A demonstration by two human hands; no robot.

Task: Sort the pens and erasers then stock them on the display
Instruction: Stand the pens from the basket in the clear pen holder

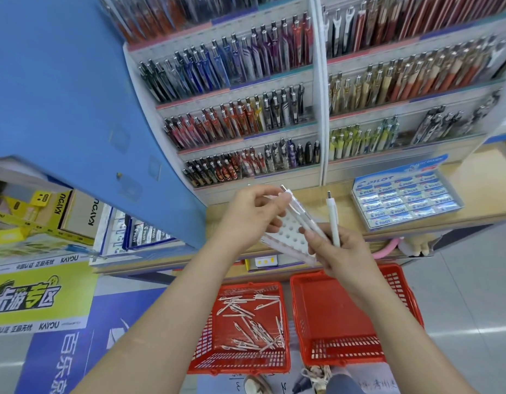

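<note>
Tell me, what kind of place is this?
Most likely a stationery shop: tiered racks of pens line the wall, a box of Pilot erasers sits on the counter, and red baskets stand below.

A white perforated tray (285,237), with rows of round holes, is held tilted just in front of the wooden ledge (479,194), gripped at its upper end by the left hand (251,211). Slim pale pens (301,213) with silver tips are seen lying along the tray's upper edge. A single white pen (332,220), silver clicker uppermost, is held nearly upright over the ledge by the right hand (341,251). On the ledge, an open box of erasers (408,199) in blue-and-white sleeves is set in neat rows. Below the ledge, loose white pens (251,322) are scattered criss-cross in a red basket (237,365). Behind the ledge, the display (246,109) is filled with tiers of upright pens.
</note>
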